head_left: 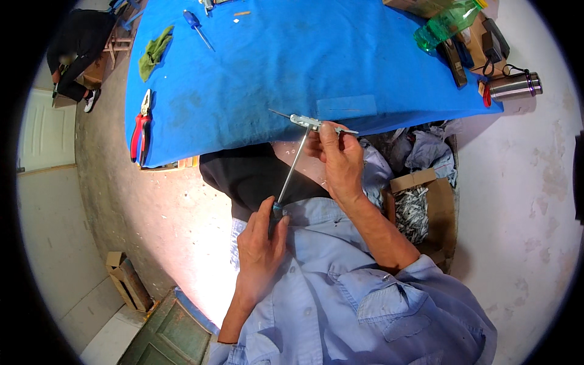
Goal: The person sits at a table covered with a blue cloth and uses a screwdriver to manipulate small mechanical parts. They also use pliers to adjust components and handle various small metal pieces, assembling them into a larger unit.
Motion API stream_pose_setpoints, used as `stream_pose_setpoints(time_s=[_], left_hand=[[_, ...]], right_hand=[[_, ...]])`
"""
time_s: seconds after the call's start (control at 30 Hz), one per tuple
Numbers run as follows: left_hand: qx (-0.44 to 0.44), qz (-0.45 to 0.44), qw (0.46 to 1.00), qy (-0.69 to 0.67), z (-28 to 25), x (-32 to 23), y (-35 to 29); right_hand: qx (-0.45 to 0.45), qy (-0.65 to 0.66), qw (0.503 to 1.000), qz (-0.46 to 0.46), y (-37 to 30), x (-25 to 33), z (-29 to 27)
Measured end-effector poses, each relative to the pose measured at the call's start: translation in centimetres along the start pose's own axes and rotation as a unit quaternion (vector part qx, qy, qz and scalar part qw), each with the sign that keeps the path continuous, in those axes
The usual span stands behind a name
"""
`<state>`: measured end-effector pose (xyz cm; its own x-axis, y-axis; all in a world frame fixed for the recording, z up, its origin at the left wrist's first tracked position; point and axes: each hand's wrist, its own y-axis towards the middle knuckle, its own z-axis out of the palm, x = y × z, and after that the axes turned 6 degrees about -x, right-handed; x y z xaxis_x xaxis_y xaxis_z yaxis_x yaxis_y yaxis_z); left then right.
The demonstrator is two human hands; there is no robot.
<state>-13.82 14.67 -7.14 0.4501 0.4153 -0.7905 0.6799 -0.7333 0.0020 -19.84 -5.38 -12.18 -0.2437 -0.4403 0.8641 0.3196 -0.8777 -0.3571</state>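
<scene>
My left hand (257,242) is wrapped round the dark handle of a screwdriver (294,167) in front of my body. The screwdriver's long shaft slants up to the right, and its tip meets a slim, silvery metal part (304,120). That part is pinched between thumb and fingers of my right hand (340,159), just off the near edge of the blue-covered table (243,79). A thin dark rod sticks out from its left end. The exact kind of the part cannot be made out, and my right fingers hide some of it.
On the table lie red-handled pliers (141,129), a green cloth (156,52) and a blue-handled screwdriver (193,22). At right are a green bottle (447,27) and a steel flask (516,86). A cardboard box (439,207) of small metal pieces stands below. Another person (82,45) sits far left.
</scene>
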Motion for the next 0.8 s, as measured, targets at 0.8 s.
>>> stream_pose_setpoints(time_s=[0.8], left_hand=[[0.111, -0.089, 0.989, -0.033, -4.6, -1.7, 2.9]], right_hand=[[0.098, -0.115, 0.982, -0.113, 1.2, -0.7, -2.5]])
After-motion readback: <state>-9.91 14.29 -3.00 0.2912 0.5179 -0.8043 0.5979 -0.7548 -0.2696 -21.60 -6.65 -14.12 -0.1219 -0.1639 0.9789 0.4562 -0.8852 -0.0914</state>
